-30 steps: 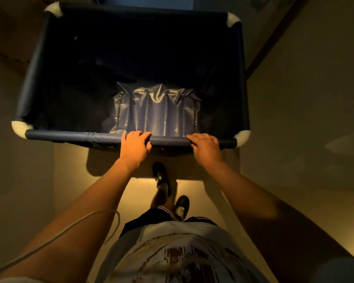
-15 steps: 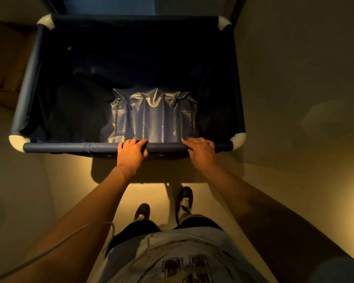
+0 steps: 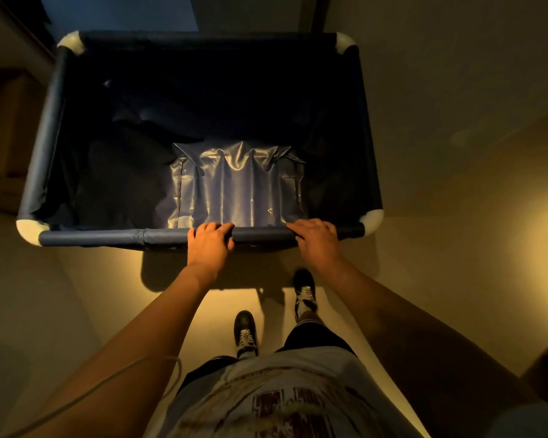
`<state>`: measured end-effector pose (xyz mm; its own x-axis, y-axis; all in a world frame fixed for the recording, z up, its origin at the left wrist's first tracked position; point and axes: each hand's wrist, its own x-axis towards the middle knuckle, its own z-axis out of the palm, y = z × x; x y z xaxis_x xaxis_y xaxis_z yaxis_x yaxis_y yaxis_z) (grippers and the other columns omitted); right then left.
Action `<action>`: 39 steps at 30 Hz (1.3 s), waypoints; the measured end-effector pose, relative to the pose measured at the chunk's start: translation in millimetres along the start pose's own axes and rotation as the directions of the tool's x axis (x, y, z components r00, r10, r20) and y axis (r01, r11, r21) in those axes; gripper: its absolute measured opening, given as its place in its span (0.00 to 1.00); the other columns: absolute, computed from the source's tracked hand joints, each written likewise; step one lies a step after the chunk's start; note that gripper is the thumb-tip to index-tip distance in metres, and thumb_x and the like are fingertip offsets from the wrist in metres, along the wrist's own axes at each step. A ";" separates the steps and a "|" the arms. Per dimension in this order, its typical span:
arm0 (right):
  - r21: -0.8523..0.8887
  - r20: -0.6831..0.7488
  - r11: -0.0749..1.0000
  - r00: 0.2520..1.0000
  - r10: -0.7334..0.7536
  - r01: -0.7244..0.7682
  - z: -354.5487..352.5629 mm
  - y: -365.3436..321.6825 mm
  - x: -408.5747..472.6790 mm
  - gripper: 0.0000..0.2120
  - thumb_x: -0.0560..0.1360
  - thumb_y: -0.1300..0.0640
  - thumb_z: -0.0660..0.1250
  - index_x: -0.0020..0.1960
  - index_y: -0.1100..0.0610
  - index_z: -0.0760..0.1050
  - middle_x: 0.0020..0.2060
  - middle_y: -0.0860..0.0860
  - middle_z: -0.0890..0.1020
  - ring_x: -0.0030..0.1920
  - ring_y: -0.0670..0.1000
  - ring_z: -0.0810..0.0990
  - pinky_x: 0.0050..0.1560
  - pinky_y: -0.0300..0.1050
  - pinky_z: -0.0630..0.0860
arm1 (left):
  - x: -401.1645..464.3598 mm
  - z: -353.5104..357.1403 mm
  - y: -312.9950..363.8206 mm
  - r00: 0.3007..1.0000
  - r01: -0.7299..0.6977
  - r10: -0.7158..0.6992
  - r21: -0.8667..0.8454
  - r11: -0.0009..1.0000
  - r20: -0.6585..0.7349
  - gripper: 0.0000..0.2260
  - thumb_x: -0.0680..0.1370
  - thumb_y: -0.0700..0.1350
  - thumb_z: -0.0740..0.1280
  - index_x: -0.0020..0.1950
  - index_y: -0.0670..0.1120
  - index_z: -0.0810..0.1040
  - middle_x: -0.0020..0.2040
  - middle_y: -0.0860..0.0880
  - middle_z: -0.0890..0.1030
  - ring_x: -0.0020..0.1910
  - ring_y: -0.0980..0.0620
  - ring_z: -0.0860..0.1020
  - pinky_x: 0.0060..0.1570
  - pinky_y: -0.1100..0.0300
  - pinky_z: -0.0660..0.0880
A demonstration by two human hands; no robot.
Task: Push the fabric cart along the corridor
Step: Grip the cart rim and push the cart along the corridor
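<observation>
Fingers of your left hand (image 3: pixel 210 245) and right hand (image 3: pixel 317 240) curl over the fabric cart's (image 3: pixel 54 128) near rail (image 3: pixel 108 238), toward its right corner, gripping it.

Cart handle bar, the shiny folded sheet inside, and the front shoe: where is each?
Cart handle bar (image 3: pixel 108 238), head view: bare stretch left of the hands.
Shiny folded sheet (image 3: pixel 238 188), head view: its creased middle.
Front shoe (image 3: pixel 305 287), head view: its laces.
</observation>
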<state>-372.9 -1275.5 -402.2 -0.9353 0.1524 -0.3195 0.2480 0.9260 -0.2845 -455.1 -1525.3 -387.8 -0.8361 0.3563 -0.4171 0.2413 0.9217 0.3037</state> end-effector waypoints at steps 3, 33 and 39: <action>0.019 -0.039 0.999 0.998 0.044 -0.043 12.0 -12.1 -18.9 0.21 0.81 0.55 0.61 0.73 0.42 0.70 0.71 0.45 0.75 0.71 0.50 0.70 0.75 0.52 0.60 | -8.0 2.2 -12.9 0.999 -0.042 0.042 0.014 0.999 0.004 0.21 0.83 0.51 0.62 0.76 0.54 0.68 0.71 0.45 0.74 0.74 0.43 0.68 0.79 0.38 0.55; 0.190 -0.059 0.950 0.963 0.264 -0.249 66.6 -9.5 -180.7 0.20 0.82 0.54 0.60 0.73 0.44 0.71 0.69 0.46 0.76 0.70 0.51 0.71 0.73 0.53 0.60 | -88.3 52.3 -2.1 0.955 -0.286 0.270 0.138 0.948 0.121 0.20 0.82 0.52 0.61 0.75 0.56 0.69 0.68 0.47 0.76 0.73 0.43 0.68 0.77 0.39 0.55; 0.200 -0.045 0.939 0.954 0.295 -0.281 73.5 21.0 -220.5 0.20 0.82 0.54 0.60 0.73 0.43 0.70 0.70 0.45 0.75 0.71 0.50 0.69 0.71 0.52 0.59 | -106.9 74.5 26.7 0.939 -0.330 0.309 0.147 0.932 0.149 0.18 0.83 0.53 0.60 0.74 0.56 0.70 0.69 0.47 0.76 0.72 0.43 0.69 0.77 0.38 0.57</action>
<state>-143.0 -1315.0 -404.2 -0.8308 0.4340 -0.3483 0.5459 0.7575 -0.3581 -322.5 -1527.4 -399.0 -0.6372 0.6422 -0.4261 0.5734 0.7644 0.2946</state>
